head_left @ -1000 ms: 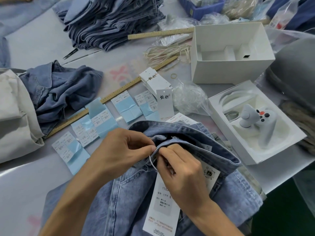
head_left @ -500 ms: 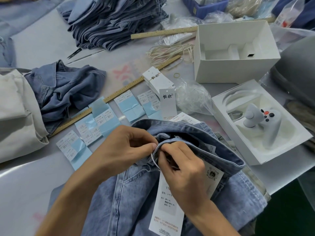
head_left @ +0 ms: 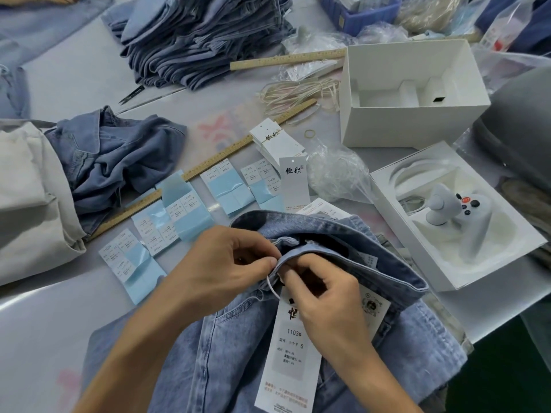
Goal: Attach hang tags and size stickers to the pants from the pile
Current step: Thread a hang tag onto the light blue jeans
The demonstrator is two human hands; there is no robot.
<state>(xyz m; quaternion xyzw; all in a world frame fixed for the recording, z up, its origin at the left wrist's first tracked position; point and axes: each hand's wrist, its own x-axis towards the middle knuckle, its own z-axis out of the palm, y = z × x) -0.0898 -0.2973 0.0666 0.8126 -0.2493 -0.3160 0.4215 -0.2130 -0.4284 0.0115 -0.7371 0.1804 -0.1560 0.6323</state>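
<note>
Step in hand: hang tag being tied to pants (head_left: 268, 353), which lie at 6 o'clock on the counter (head_left: 59, 323), waistband up toward 12. Left hand (head_left: 220, 269) grip closed: thumb and forefinger pinched on the waistband edge at what looks like a belt loop. Right hand (head_left: 325, 296) grip closed too: fingertips pinched just beside the left, on the white string (head_left: 272, 289), which is seen looped out below the waistband. Hang tag (head_left: 290, 353) is hung from that string, flat on the denim at 6 o'clock, partly covered by the right hand; "1103#" and "S" are readable. Whether the string is already through the loop cannot be told.

Size sticker sheets (head_left: 190, 213), blue-backed, are laid in a row at 10–12 o'clock of the hands. Spare tags (head_left: 277, 141) at 12. Pants pile (head_left: 202, 40) at far 11.

Next, judged: string to be drawn through and snugged, slack kept off the fingers; then one S sticker to be peeled and stuck on; sticker size must be matched to the tag
</note>
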